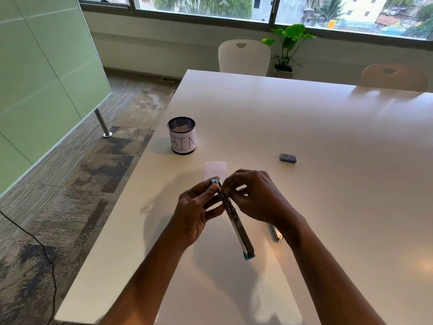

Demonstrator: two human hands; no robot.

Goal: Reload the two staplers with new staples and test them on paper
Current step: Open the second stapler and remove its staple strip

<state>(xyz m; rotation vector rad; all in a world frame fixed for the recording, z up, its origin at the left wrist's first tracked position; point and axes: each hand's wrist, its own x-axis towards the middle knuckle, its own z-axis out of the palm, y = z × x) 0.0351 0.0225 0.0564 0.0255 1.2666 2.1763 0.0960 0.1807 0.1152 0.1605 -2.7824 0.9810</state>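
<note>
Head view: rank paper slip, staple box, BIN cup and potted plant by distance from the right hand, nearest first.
From the right hand:
1. Paper slip: on the table just beyond the fingertips, partly hidden by the hands.
2. Staple box: farther back, to the right.
3. BIN cup: back left, near the table edge.
4. Potted plant: on the floor past the table's far end, by the window.

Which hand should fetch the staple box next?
Probably right: the staple box lies on the right hand's side, while the left hand grips the open stapler.
</note>
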